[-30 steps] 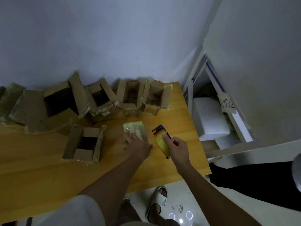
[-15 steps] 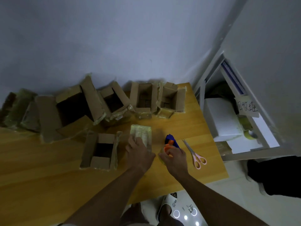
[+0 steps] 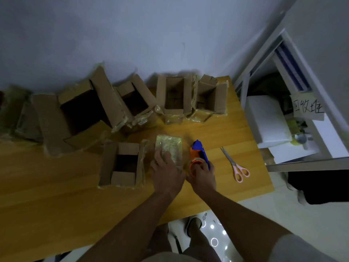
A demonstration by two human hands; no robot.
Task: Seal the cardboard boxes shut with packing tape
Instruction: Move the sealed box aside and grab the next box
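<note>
Biggest risk here: the small taped box (image 3: 168, 148) skids or the tape wrinkles if my left hand (image 3: 166, 168) eases off, since it's only lying flat on top, fingers relaxed. My right hand (image 3: 203, 173) is curled around the tape dispenser (image 3: 199, 154), nose pointing to 12 o'clock, just beside the box at its 3 o'clock. Both forearms reach in over the worktop (image 3: 56, 205), with the scissors (image 3: 235, 163) further out at 3.

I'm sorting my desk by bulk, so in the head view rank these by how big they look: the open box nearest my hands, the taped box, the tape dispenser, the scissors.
1. Open box
2. Taped box, partly under the left hand
3. Tape dispenser and scissors: about alike; the right hand hides part of the dispenser.
</note>
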